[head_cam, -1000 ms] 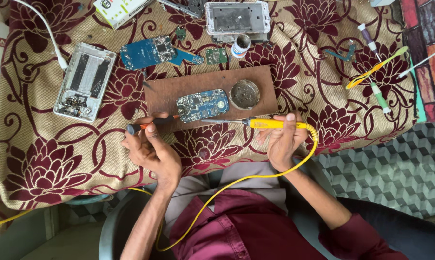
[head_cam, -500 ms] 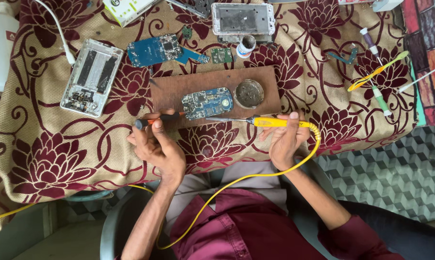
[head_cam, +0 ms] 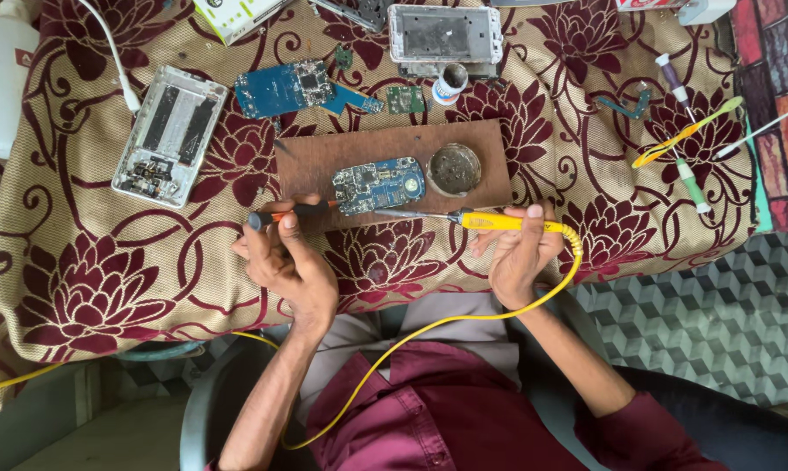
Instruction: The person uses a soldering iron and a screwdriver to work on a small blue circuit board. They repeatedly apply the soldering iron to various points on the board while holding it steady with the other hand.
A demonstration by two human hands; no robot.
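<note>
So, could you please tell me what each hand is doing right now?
Left hand: closed on an orange screwdriver.
Right hand: closed on a yellow soldering iron.

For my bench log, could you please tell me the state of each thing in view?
Left hand: gripping an orange-shafted screwdriver.
Right hand: gripping a yellow soldering iron, tip at the board.
Small blue circuit board: bare, flat on a brown wooden board.
Round metal tin: lidless.
White phone casing: opened, insides exposed.
</note>
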